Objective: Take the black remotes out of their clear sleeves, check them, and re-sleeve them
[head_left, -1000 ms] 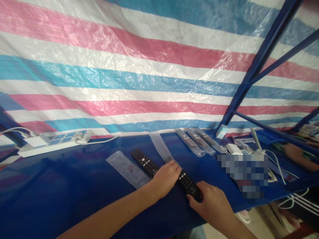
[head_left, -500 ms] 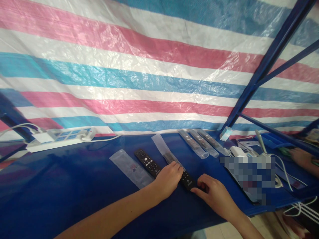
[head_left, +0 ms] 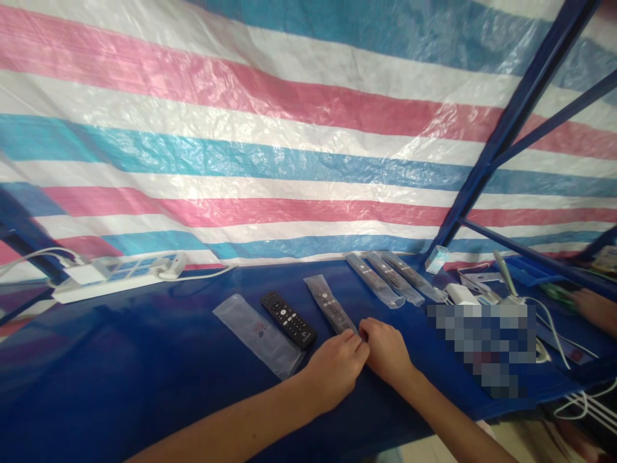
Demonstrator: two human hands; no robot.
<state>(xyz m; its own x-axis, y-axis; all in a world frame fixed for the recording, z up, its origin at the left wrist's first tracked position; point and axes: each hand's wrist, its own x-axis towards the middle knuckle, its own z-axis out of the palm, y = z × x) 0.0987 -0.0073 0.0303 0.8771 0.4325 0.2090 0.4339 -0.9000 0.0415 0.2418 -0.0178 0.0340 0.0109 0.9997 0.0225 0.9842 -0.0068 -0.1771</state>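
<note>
A black remote control inside a clear plastic sleeve (head_left: 331, 305) lies slantwise on the blue table in front of me. My left hand (head_left: 341, 363) is closed on the near end of this sleeve. My right hand (head_left: 385, 350) meets it there, fingers pinched at the same end; the fingertips hide the sleeve's opening. To the left lies a bare black remote control (head_left: 289, 319) with light buttons. Beside that remote is a flat, clear plastic sleeve (head_left: 260, 335) with a small dark red print.
Several sleeved remotes (head_left: 373, 281) lie in a row at the back. A white power strip (head_left: 120, 273) sits at the back left. Right of my hands are a small box (head_left: 436, 259), a white adapter (head_left: 461, 294), cables and a blurred-out patch. Another person's hand (head_left: 595, 308) is at the far right.
The remote has slid deeper into its sleeve; its near end showed bare before. My right hand has moved left to meet my left hand, which shifted slightly toward me.
</note>
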